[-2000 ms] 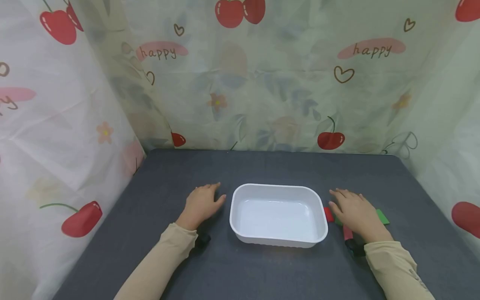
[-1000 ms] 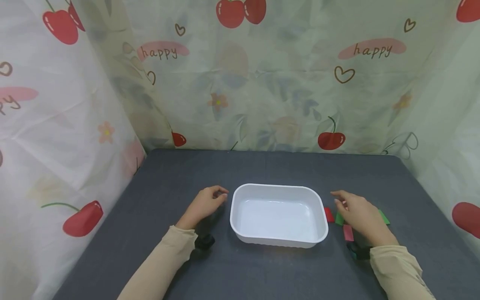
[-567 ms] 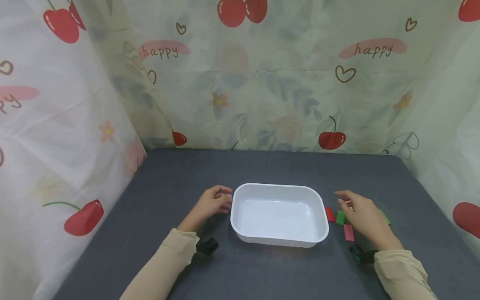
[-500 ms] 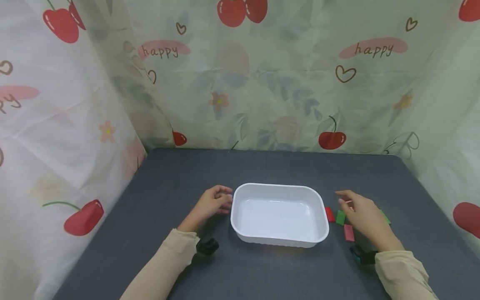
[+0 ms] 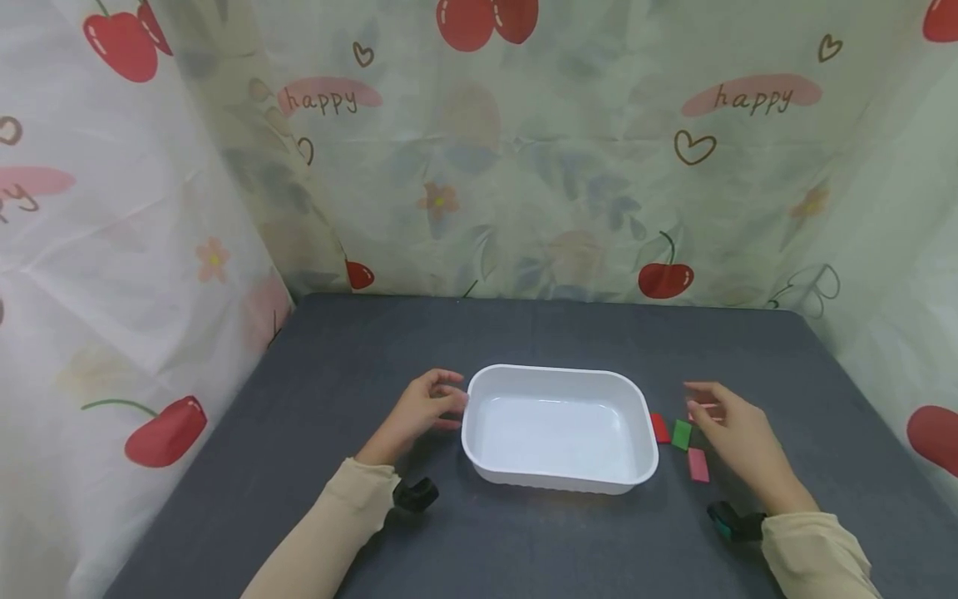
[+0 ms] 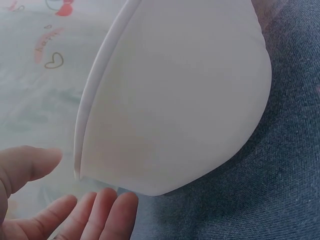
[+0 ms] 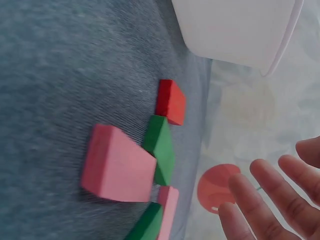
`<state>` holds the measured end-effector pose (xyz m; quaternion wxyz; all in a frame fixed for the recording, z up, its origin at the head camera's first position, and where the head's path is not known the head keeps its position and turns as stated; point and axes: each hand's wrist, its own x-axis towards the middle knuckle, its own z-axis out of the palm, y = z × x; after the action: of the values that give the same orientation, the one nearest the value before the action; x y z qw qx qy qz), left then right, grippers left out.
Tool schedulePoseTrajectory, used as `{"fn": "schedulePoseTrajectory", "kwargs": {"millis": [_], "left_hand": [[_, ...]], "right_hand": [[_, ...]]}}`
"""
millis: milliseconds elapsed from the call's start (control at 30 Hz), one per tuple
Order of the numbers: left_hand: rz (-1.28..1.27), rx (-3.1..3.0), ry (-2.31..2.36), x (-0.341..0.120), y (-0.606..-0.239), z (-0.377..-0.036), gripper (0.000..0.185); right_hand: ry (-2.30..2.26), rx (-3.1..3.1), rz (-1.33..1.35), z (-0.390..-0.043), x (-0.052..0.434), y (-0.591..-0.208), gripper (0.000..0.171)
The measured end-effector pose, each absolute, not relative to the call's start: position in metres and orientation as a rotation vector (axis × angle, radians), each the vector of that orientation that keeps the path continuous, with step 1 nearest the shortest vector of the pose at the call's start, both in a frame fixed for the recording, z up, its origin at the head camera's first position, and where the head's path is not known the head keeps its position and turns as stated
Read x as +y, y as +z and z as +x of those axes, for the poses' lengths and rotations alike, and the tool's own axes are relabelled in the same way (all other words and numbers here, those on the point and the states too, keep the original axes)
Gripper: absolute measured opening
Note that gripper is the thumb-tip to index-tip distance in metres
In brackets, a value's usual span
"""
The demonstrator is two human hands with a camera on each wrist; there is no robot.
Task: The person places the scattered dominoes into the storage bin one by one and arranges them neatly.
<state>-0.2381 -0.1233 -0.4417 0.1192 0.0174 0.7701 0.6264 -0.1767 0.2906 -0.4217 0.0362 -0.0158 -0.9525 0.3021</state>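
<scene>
A white plastic tub (image 5: 557, 437) sits mid-table with nothing in it. My left hand (image 5: 417, 414) is at its left end, fingers slightly bent. In the left wrist view the fingertips come close to the tub's end; whether they touch it I cannot tell. My right hand (image 5: 741, 437) hovers over the blocks right of the tub, loosely bent and holding nothing in the right wrist view. Near it lie a red block (image 7: 170, 102), a green block (image 7: 160, 150), a pink block (image 7: 122, 167), a second pink block (image 7: 168, 205) and a second green block (image 7: 146, 223), partly cut off.
The dark grey cloth-covered table (image 5: 539, 333) carries everything. Behind it and at both sides hang pale curtains (image 5: 486, 166) printed with cherries and hearts. A black wrist device (image 5: 416, 495) is at the left wrist, another device (image 5: 733, 524) at the right wrist.
My left hand has moved right, up to the tub's end, and its fingers have bent. My right hand has drifted right, uncovering more of the front pink and green blocks. Tub and blocks stay put.
</scene>
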Motion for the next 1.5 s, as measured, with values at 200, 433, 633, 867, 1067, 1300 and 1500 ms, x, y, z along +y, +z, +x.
{"fn": "schedulePoseTrajectory", "kwargs": {"millis": [200,433,633,867,1067,1300,1500], "left_hand": [[0.014,2.281,1.794,-0.119,-0.435,-0.234,0.045],[0.004,2.279,1.781,-0.120,-0.444,-0.238,0.045],[0.007,2.271,1.786,-0.120,-0.446,-0.237,0.041],[-0.002,2.286,1.752,-0.119,-0.444,-0.236,0.043],[-0.003,2.282,1.746,-0.119,-0.443,-0.237,0.044],[-0.023,2.280,1.741,-0.118,-0.442,-0.238,0.044],[-0.005,2.276,1.750,-0.118,-0.442,-0.237,0.045]], "right_hand": [[0.980,-2.883,-0.042,-0.171,0.297,-0.427,0.042],[0.977,-2.885,-0.103,-0.166,0.308,-0.432,0.043],[0.940,-2.922,-0.150,-0.165,0.318,-0.436,0.051],[0.940,-2.940,-0.194,-0.165,0.328,-0.438,0.053],[0.951,-2.954,-0.251,-0.164,0.342,-0.438,0.058],[0.915,-2.909,-0.304,-0.164,0.359,-0.438,0.052],[0.898,-2.884,-0.364,-0.164,0.373,-0.439,0.055]]}}
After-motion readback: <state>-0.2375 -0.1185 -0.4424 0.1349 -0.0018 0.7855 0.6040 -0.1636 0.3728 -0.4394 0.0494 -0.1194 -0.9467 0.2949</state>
